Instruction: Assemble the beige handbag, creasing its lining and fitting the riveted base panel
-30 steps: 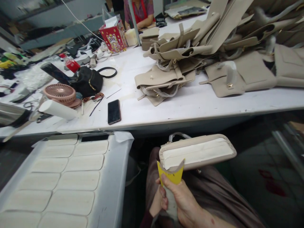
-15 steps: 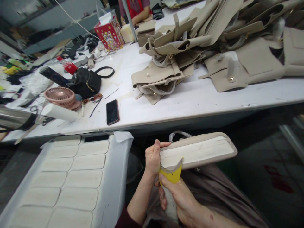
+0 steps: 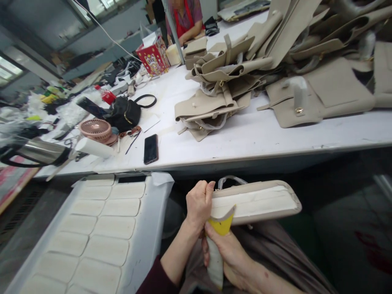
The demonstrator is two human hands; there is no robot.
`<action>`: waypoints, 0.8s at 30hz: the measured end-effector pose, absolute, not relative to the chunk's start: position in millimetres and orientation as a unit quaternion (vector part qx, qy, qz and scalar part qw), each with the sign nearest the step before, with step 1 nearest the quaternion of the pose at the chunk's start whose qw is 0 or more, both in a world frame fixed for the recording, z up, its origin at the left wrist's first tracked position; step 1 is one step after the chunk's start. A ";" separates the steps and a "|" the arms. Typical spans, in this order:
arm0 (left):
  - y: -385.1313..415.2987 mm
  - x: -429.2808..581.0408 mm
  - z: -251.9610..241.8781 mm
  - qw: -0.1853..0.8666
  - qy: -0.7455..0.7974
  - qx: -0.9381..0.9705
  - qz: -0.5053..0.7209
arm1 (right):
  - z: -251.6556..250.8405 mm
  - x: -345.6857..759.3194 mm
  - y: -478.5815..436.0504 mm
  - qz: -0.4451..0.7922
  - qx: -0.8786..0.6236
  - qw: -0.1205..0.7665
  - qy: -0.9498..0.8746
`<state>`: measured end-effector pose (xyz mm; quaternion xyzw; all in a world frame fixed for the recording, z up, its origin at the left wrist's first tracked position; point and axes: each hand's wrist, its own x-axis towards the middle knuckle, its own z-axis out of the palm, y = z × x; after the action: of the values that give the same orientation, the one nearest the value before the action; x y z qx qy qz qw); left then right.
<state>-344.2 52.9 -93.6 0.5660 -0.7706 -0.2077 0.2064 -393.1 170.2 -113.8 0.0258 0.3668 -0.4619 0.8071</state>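
Observation:
A beige handbag (image 3: 260, 190) lies on its side across my lap, its long white base panel (image 3: 263, 201) facing up. My left hand (image 3: 199, 204) is closed round the near-left end of the bag, thumb up. In my right hand (image 3: 228, 249) is a hand tool (image 3: 222, 225) with a yellow head, a curved grey metal edge and a pale wrapped handle; its exact kind I cannot tell. The metal edge is over the left part of the base panel. A plastic-wrapped handle (image 3: 234, 179) sticks out behind the bag.
To my left stands a bin (image 3: 147, 232) topped with rows of cream oblong pads (image 3: 116, 226). The white table (image 3: 183, 153) ahead holds a phone (image 3: 151, 149), a pink fan (image 3: 95, 130), a kettle (image 3: 43, 151) and piled beige bag pieces (image 3: 214, 102). Another person (image 3: 190, 24) sits beyond.
My left hand has closed more tightly at the bag's end, its fingers folded in. The tool has stayed nearly in place. The view has shifted slightly.

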 end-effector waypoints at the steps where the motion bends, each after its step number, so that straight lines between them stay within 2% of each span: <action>1: 53.5 -347.4 -91.3 0.181 -0.790 0.564 -0.160 | -110.7 -394.2 171.1 -0.452 0.046 0.807 0.379; 4: 55.5 -356.7 -85.0 0.127 -0.811 0.567 -0.064 | -98.6 -398.1 178.3 -0.447 0.067 0.804 0.386; 6: 53.9 -359.4 -83.3 0.134 -0.800 0.579 -0.080 | -89.9 -402.3 185.6 -0.449 0.027 0.799 0.400; 8: 49.3 -357.1 -85.0 0.196 -0.756 0.596 -0.186 | -80.1 -411.5 191.0 -0.428 -0.036 0.799 0.421; 11: 44.7 -345.2 -93.0 0.341 -0.610 0.579 -0.419 | -62.5 -444.7 184.8 -0.393 -0.148 0.795 0.437; 13: 50.2 -333.6 -99.1 0.416 -0.513 0.546 -0.516 | -52.5 -483.9 165.2 -0.395 -0.221 0.759 0.468; 15: 64.7 -321.5 -103.7 0.450 -0.468 0.534 -0.542 | -48.8 -533.8 132.4 -0.403 -0.294 0.680 0.537; 17: 83.6 -312.3 -105.6 0.436 -0.502 0.539 -0.517 | -53.4 -585.5 91.9 -0.361 -0.404 0.544 0.641; 20: 103.9 -310.2 -104.0 0.308 -0.706 0.535 -0.347 | -69.3 -644.8 37.8 -0.226 -0.600 0.201 0.741; 24: 99.6 -328.1 -100.1 0.183 -0.843 0.497 -0.091 | -90.8 -668.9 1.6 -0.172 -0.632 0.115 0.747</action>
<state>-328.1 99.6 -100.1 0.4972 -0.8433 -0.0910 0.1827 -668.9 1.6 -90.8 -0.6319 0.7469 -0.1721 0.1152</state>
